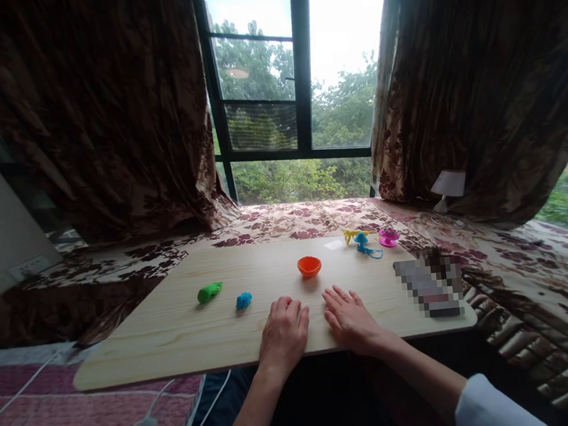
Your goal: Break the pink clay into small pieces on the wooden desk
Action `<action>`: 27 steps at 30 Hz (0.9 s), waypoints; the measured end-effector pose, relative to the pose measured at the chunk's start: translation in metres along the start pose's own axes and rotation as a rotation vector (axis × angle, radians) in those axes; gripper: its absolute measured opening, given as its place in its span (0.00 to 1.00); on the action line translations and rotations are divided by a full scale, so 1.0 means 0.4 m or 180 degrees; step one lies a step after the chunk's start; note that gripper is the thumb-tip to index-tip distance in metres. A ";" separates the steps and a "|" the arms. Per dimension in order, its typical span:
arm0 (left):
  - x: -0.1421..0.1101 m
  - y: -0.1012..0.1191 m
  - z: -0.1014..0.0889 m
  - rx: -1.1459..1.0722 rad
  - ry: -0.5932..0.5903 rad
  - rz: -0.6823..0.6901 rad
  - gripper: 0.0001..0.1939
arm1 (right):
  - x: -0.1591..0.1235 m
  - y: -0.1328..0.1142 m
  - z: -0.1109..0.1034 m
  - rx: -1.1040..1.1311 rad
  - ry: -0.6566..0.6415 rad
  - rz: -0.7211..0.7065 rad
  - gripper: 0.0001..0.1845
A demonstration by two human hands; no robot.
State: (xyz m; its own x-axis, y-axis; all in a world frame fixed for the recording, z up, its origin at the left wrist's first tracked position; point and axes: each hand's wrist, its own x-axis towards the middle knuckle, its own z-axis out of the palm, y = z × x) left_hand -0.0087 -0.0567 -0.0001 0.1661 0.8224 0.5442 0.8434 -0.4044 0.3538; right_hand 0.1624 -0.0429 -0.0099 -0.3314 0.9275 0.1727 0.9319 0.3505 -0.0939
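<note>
Grip apart on left hand (283, 333) and right hand (350, 320), near one orange bowl (310, 268) (plus two leftward toys (209, 292)).

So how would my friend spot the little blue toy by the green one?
Find the pale table near the window. On its left half, a lumpy blue toy sits between the green toy and the orange bowl. It's compact, unlike the blue thing with a thin loop farther right.
</note>
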 end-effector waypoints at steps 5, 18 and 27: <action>0.001 0.000 0.001 0.0022 -0.0015 0.0016 0.13 | 0.103 0.076 -0.023 -0.0085 0.0086 0.0376 0.19; 0.002 -0.002 0.002 0.0012 -0.0006 -0.0022 0.13 | -0.003 -0.019 -0.004 0.0023 -0.0125 -0.0036 0.25; 0.004 0.002 0.002 0.0064 -0.0023 -0.0013 0.14 | 0.164 0.116 -0.038 -0.0085 0.0017 0.0508 0.17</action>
State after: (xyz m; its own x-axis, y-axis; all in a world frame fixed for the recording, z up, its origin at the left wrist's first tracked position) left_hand -0.0073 -0.0553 0.0004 0.1662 0.8270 0.5371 0.8541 -0.3930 0.3406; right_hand 0.1862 0.0320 0.0120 -0.1781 0.9704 0.1629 0.9763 0.1950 -0.0944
